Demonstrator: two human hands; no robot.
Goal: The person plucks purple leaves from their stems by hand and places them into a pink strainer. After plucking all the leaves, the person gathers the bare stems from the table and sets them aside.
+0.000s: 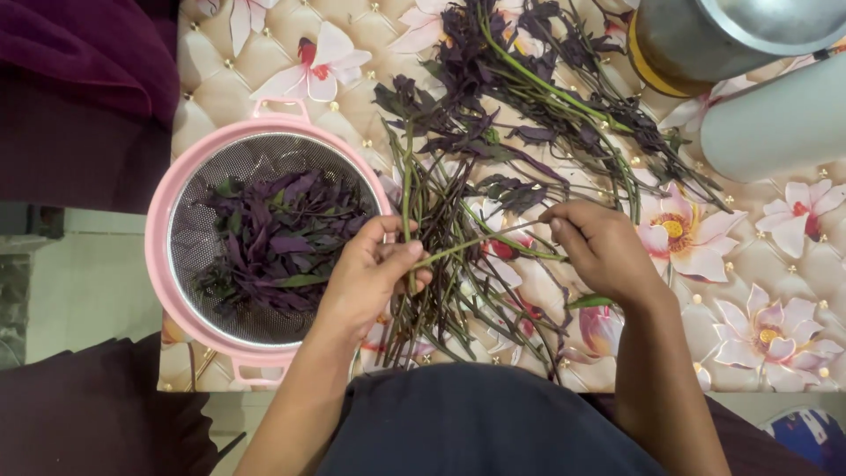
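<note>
Pinching a thin green stem [458, 249] between them, the left hand [374, 269] grips its near end with closed fingers while the right hand [599, 247] nips the far end between thumb and fingertips. The stem lies above a heap of stripped stalks [441, 291]. Purple leaves [278, 238] fill the pink-rimmed mesh strainer [163, 238] at left; uncleaned leafy sprigs [520, 97] lie beyond on the floral cloth [758, 264].

No packages, labels, signs or screens show here (none legible, either).

floral tabletop [775, 264] bears pink strainer [163, 220], purple-leaved stems [493, 132], stripped stalks [441, 291].
</note>
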